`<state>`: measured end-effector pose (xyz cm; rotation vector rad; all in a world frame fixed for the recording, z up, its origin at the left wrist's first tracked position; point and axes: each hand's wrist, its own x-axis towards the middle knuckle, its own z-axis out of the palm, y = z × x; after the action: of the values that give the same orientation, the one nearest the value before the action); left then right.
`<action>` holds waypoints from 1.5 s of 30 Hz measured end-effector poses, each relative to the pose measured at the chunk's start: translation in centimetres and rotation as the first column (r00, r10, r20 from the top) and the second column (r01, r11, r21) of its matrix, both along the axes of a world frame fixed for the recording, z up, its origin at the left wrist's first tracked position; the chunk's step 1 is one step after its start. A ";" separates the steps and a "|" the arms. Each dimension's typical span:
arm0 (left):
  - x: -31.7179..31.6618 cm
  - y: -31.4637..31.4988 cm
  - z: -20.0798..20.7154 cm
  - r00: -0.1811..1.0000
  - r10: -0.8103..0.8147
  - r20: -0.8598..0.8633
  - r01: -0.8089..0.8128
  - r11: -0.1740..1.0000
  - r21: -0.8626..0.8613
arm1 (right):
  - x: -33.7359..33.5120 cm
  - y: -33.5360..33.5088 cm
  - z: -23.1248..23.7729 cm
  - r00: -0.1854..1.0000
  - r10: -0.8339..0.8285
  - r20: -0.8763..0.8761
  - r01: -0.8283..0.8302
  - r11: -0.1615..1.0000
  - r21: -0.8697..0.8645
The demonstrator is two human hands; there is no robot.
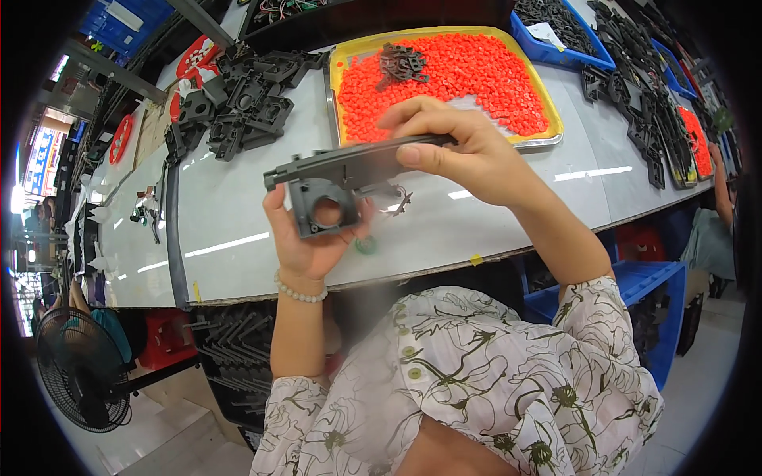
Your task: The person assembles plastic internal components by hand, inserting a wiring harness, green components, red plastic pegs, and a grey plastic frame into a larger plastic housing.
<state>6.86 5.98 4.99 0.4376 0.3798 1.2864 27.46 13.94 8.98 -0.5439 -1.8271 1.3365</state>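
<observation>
My left hand (305,246), with a pale bead bracelet at its wrist, is closed on a dark grey plastic housing (303,224) that has a large round hole. Along the top of this housing runs a long, narrow dark grey plastic piece (361,162); whether the two are joined I cannot tell. The right end of the long piece is pinched between the thumb and fingers of my right hand (468,151). Both parts are held above the white table (238,214). Below them lie a small dark part (403,200) and a green round thing (365,244), partly blurred.
A yellow-rimmed tray (548,99) holds many small red pieces, with a heap of dark parts (402,65) on them. Dark plastic housings (246,103) are piled at the left. Blue bins (607,59) and more black parts (647,131) stand right. A fan (83,369) is lower left.
</observation>
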 end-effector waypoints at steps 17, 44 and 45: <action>1.4 -0.3 -0.7 0.934 0.296 -0.199 -0.206 0.903 0.377 | -1.6 0.4 -3.9 0.942 0.092 -0.322 -0.295 0.682 -0.669; 0.2 -1.1 -0.9 0.814 0.312 -0.490 -0.115 0.913 0.391 | -0.2 -1.5 2.2 0.988 -0.077 0.131 0.023 0.928 0.372; 0.1 -1.1 -0.8 0.814 0.314 -0.489 -0.115 0.912 0.393 | -0.1 -1.5 2.3 0.988 -0.086 0.128 0.030 0.922 0.387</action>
<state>6.96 4.84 4.17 1.1051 0.7024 1.4478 27.33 12.42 11.25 -0.4863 -2.1061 0.8818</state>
